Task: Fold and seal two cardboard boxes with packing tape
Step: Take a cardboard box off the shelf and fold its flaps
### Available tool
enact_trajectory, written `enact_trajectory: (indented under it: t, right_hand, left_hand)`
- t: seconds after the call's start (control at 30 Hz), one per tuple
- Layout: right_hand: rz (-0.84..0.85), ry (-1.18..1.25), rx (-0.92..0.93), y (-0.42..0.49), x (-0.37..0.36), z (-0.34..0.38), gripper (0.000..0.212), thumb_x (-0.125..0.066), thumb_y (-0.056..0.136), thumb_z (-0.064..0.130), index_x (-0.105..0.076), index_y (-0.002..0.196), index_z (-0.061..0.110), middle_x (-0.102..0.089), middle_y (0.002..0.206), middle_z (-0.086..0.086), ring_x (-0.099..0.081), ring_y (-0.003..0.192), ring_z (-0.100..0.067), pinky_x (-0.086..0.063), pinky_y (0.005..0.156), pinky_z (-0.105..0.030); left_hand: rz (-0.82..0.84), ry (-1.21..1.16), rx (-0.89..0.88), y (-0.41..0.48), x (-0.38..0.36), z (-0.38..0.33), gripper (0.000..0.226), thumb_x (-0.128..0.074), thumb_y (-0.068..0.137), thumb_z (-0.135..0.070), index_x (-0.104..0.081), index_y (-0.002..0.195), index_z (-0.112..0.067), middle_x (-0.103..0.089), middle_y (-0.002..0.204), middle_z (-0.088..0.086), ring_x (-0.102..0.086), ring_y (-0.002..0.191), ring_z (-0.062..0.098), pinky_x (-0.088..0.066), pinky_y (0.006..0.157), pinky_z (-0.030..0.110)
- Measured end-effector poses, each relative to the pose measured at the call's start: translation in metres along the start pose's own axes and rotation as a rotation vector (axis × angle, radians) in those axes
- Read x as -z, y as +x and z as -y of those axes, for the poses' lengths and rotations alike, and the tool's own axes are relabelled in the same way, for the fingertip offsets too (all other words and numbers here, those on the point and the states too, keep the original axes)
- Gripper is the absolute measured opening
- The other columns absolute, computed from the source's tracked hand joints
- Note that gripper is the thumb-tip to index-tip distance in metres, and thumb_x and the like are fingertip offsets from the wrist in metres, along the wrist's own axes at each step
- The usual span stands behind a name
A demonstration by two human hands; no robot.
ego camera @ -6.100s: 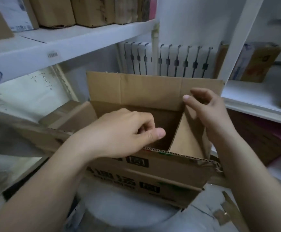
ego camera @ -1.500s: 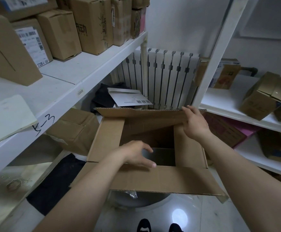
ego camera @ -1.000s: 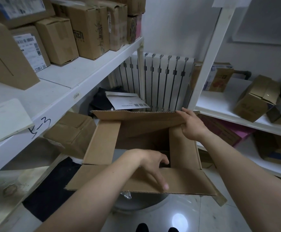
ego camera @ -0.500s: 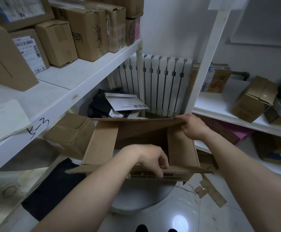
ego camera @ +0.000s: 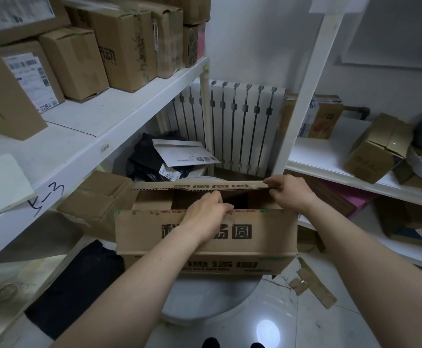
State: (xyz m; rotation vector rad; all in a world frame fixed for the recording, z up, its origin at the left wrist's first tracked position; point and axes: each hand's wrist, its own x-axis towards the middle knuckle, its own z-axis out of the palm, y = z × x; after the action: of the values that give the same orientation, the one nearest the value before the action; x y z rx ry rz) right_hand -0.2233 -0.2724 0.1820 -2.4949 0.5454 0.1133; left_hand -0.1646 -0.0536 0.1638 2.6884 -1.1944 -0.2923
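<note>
Corrugated cardboard box (ego camera: 262, 237), printed with black characters, sits on a round white stand (ego camera: 204, 297) between white shelving (ego camera: 129, 106). A ribbed radiator (ego camera: 240, 126) is behind it. Left hand (ego camera: 204, 218) has its fingers curled over the near flap's edge. Right hand (ego camera: 290, 194) pinches the far flap. Brown scraps (ego camera: 315, 290) lie on the glossy floor.

One wide-angle camera sat on the person's head, facing forward and down, near the cardboard box (ego camera: 267, 234) at frame centre; it took in the left shelf (ego camera: 119, 114), the right shelf (ego camera: 330, 156), the radiator (ego camera: 242, 121) straight ahead and the floor (ego camera: 305, 322) below
</note>
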Motion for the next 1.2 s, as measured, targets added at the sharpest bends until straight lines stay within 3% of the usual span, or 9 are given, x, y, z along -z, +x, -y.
enact_trajectory:
  t: [0.13,0.3,0.4,0.5,0.6,0.77,0.87,1.1,1.2]
  right_hand:
    - [-0.022,-0.003,-0.033,-0.001,-0.008,-0.003,0.04,-0.055,0.095,0.011,-0.059,0.134,0.021,-0.064,0.131,-0.004,-0.057,0.12,-0.025,-0.048,0.103,-0.039]
    - [-0.065,-0.034,-0.056,0.0,-0.016,-0.004,0.041,-0.06,0.093,0.012,-0.06,0.133,0.02,-0.063,0.13,-0.003,-0.056,0.121,-0.024,-0.047,0.102,-0.039]
    - [-0.073,-0.079,-0.058,0.001,-0.019,-0.002,0.039,-0.061,0.092,0.014,-0.062,0.13,0.02,-0.065,0.128,-0.004,-0.058,0.118,-0.025,-0.049,0.1,-0.042]
    - [-0.064,-0.133,-0.076,0.002,-0.023,0.0,0.031,-0.062,0.093,0.017,-0.066,0.124,0.02,-0.067,0.122,-0.005,-0.061,0.111,-0.026,-0.052,0.093,-0.042]
    - [-0.067,-0.147,-0.103,0.003,-0.028,0.002,0.022,-0.062,0.094,0.021,-0.07,0.115,0.02,-0.068,0.115,-0.006,-0.063,0.102,-0.025,-0.055,0.085,-0.039]
    - [-0.059,-0.201,-0.122,0.005,-0.034,0.006,0.017,-0.061,0.094,0.022,-0.071,0.108,0.02,-0.067,0.105,-0.003,-0.061,0.09,-0.021,-0.053,0.071,-0.033]
    - [-0.044,-0.267,-0.127,0.003,-0.041,0.006,0.019,-0.059,0.096,0.023,-0.07,0.111,0.021,-0.059,0.102,-0.001,-0.051,0.083,-0.018,-0.042,0.067,-0.028]
    - [-0.058,-0.263,-0.081,0.005,-0.057,0.009,0.027,-0.058,0.097,0.03,-0.066,0.121,0.022,-0.062,0.118,-0.004,-0.057,0.104,-0.023,-0.041,0.074,-0.028]
    - [-0.047,-0.289,-0.032,0.007,-0.066,0.006,0.027,-0.057,0.096,0.032,-0.068,0.12,0.024,-0.064,0.115,-0.002,-0.054,0.102,-0.021,-0.045,0.08,-0.032]
  left_hand:
    - [-0.166,0.055,-0.005,0.007,-0.013,0.017,0.034,-0.049,0.101,-0.032,-0.059,0.131,-0.02,-0.049,0.122,-0.001,-0.04,0.117,0.02,-0.036,0.099,0.033]
    - [-0.235,0.088,-0.012,0.014,-0.03,0.039,0.027,-0.06,0.096,-0.026,-0.066,0.122,-0.021,-0.046,0.131,0.0,-0.034,0.126,0.022,-0.032,0.11,0.038]
    - [-0.296,0.064,-0.031,0.014,-0.033,0.046,0.021,-0.068,0.09,-0.021,-0.072,0.11,-0.017,-0.052,0.125,0.003,-0.042,0.121,0.025,-0.041,0.1,0.04]
    - [-0.353,0.035,-0.082,0.014,-0.033,0.053,0.015,-0.079,0.08,-0.016,-0.076,0.094,-0.011,-0.064,0.104,0.004,-0.057,0.101,0.026,-0.053,0.08,0.042]
    - [-0.368,0.019,-0.12,0.015,-0.033,0.059,0.017,-0.085,0.071,-0.01,-0.076,0.086,-0.011,-0.068,0.093,0.003,-0.062,0.087,0.025,-0.053,0.072,0.039]
    - [-0.332,0.01,-0.102,0.018,-0.032,0.065,0.02,-0.08,0.076,-0.013,-0.071,0.093,-0.015,-0.068,0.09,0.001,-0.06,0.088,0.022,-0.049,0.078,0.036]
    - [-0.282,0.072,-0.103,0.022,-0.035,0.071,0.019,-0.084,0.071,-0.018,-0.075,0.088,-0.016,-0.067,0.08,0.0,-0.06,0.079,0.023,-0.051,0.074,0.038]
    - [-0.167,0.123,-0.122,0.027,-0.044,0.08,0.022,-0.058,0.095,-0.029,-0.072,0.11,-0.021,-0.066,0.1,-0.002,-0.053,0.099,0.019,-0.039,0.095,0.034]
    - [-0.149,0.083,-0.111,0.028,-0.049,0.082,0.024,-0.06,0.095,-0.029,-0.071,0.115,-0.023,-0.065,0.104,-0.005,-0.053,0.1,0.016,-0.044,0.093,0.033]
